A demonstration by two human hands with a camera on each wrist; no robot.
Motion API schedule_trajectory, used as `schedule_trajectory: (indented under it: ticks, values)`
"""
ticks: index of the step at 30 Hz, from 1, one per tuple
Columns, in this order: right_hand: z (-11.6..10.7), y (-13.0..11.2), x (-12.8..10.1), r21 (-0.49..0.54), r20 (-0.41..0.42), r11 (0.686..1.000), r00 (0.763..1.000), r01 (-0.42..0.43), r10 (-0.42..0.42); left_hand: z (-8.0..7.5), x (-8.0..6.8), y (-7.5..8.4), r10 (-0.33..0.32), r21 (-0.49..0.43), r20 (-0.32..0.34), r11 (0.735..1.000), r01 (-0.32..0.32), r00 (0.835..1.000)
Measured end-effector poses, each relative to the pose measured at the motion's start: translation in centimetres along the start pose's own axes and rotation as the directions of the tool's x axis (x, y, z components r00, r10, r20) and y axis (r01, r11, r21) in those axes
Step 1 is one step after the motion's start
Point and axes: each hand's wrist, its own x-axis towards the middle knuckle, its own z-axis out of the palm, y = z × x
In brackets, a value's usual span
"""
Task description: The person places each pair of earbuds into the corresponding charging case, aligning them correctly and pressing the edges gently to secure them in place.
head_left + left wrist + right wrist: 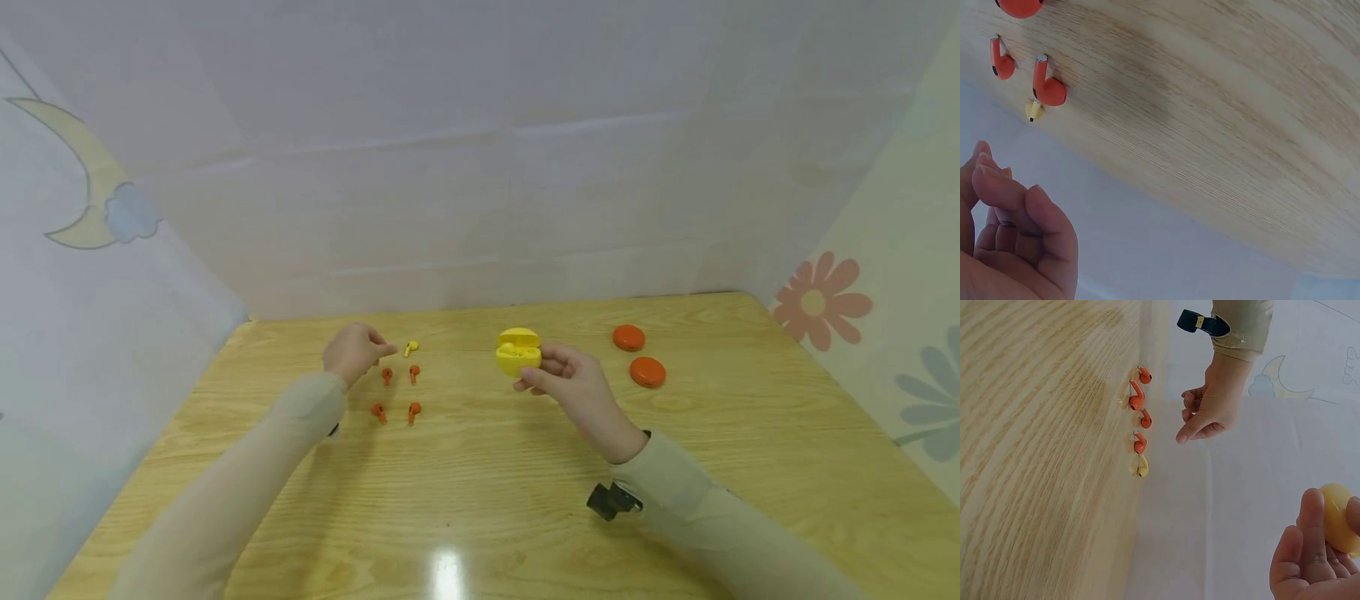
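My right hand (573, 383) holds up a yellow earbud case (517, 360), thumb in front and fingers behind, its lid raised. The case's rounded back faces the right wrist view. Over the far left of the table hovers my left hand (356, 354), fingers loosely bent and thumb close to the index finger, with nothing visible between them. A yellow earbud (411, 348) lies on the table just right of its fingertips. Nearer to me are orange earbuds in two pairs, the farther pair including one (415, 373) and the nearer one (414, 412).
Two round orange cases (628, 337) lie on the right part of the wooden table (465, 475), one behind the other. Cloth walls (450, 208) rise at the back and both sides. A dark wrist device (613, 502) sits by my right sleeve.
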Motion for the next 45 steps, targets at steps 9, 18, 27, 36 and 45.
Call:
schedule_trajectory:
  ticks: [9,18,27,36,45]
  values:
    - [-0.2,0.2,0.0,0.0,-0.01,1.0,1.0,-0.01,0.01,0.4,1.8,0.2,-0.029,0.048,0.063,0.999,0.026,0.998]
    - [-0.1,0.3,0.1,0.003,-0.003,1.0,1.0,-0.013,0.013,0.9,4.0,-0.3,-0.039,0.035,0.149,0.999,0.035,0.988]
    - [-0.2,0.4,0.2,-0.008,-0.005,1.0,1.0,-0.007,0.007,0.8,5.1,0.0,-0.149,-0.155,0.257,0.969,0.193,0.955]
    - [-0.2,0.7,0.4,-0.003,-0.01,1.0,1.0,-0.016,0.016,1.3,5.9,0.2,-0.227,-0.203,0.285,0.935,0.29,0.931]
    - [-0.2,0.6,0.5,-0.002,-0.023,1.0,0.999,-0.031,0.031,1.5,7.0,-0.1,-0.226,-0.161,0.299,0.946,0.283,0.927]
